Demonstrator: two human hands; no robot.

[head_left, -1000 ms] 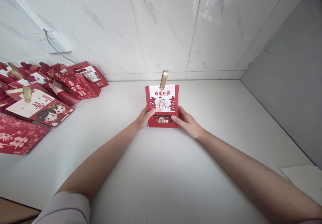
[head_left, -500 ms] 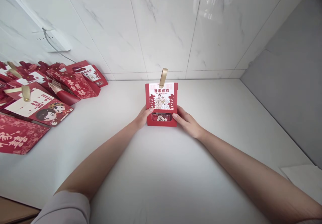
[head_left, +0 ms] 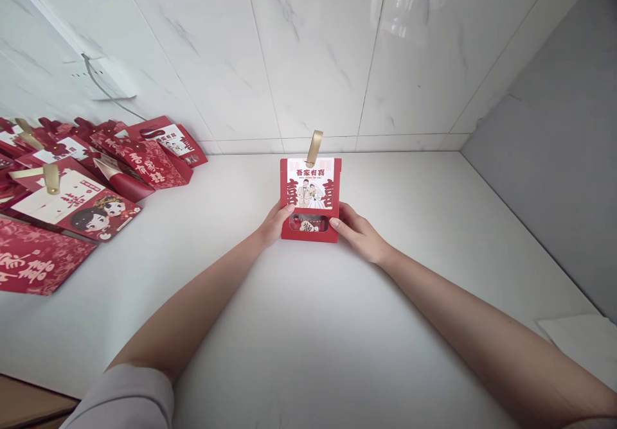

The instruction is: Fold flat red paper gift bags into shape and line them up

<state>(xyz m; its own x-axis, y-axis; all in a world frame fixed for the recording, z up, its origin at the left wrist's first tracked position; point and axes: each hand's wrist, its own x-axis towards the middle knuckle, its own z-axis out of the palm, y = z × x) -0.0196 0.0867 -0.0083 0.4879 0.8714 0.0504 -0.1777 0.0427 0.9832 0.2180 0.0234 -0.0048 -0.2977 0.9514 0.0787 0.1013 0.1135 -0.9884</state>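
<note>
A red gift box [head_left: 310, 185] stands upright in the middle of the white table, its front facing me. The front has a white panel with a drawn bride and groom and red characters, and a small window lower down with something red and white behind it. A gold ribbon loop [head_left: 315, 148] rises from its top. My left hand [head_left: 276, 223] grips the box's left side, thumb on the front edge. On the right side my right hand [head_left: 359, 231] holds it likewise, thumb by the window. The fingers behind the box are hidden.
Several red gift boxes [head_left: 139, 159] crowd the table's left side, some with gold ribbon loops. A marbled tile wall [head_left: 318, 56] closes off the back, with a socket and grey cable [head_left: 103, 88] at left. White paper [head_left: 578, 336] lies at the right edge; brown cardboard [head_left: 29, 403] shows bottom left.
The gift box has tilted or shifted very slightly between my hands. Both hands keep their hold in nearly the same place.
</note>
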